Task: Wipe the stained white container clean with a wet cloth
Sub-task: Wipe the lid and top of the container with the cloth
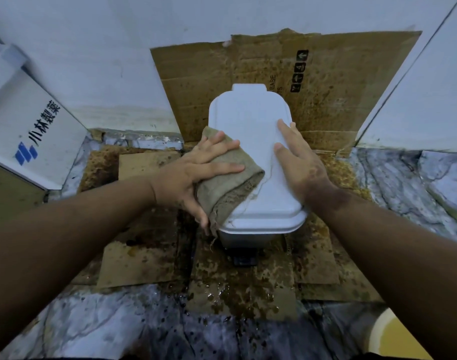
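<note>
The left hand (196, 167), fingers spread flat, presses one brown cloth (227, 178) onto the left edge of the single white container (250, 131), which sits on stained cardboard (222, 281). The right hand (300, 157) lies flat on the container's right side.

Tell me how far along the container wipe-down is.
Mostly done on top: the white container's lid shows no stains in this view. In hand: the left hand presses the brown cloth against the lid's left edge, while the right hand lies flat on the lid, steadying it. Left: the side walls, mostly hidden. The stained cardboard beneath is spattered.
</note>
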Tool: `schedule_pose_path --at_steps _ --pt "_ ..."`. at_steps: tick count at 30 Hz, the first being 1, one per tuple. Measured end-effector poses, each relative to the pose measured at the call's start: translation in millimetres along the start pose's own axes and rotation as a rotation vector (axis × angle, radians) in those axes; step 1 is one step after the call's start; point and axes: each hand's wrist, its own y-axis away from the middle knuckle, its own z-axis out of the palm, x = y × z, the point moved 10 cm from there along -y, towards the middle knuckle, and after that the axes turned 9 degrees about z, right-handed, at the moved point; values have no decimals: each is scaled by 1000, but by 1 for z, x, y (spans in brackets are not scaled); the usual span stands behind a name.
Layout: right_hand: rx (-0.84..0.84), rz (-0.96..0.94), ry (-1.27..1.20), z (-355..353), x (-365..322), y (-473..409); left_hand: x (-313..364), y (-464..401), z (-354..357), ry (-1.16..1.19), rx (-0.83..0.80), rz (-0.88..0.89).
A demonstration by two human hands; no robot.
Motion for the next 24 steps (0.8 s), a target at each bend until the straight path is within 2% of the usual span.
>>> schedule_pose_path --at_steps 2,6,12,14,17,20,22,24 --pt "-9 2 -18 1 0 0 -19 -4 -9 54 -41 -51" --pt "-15 5 -27 1 0 -1 -51 -14 -30 161 -17 -233" --pt "-18 24 -78 1 3 -1 -36 -10 -16 114 45 -229" --pt "-10 23 -74 -1 4 -1 -16 -5 -9 107 112 -212" --pt "-13 20 -71 -2 3 -1 31 8 10 82 358 -221" --pt "-11 21 -68 -2 4 0 59 21 22 33 575 -399" --pt "-5 24 -84 -2 3 0 57 22 21 62 581 -505" --pt "3 22 -86 -3 4 -1 49 19 19 130 506 -591"
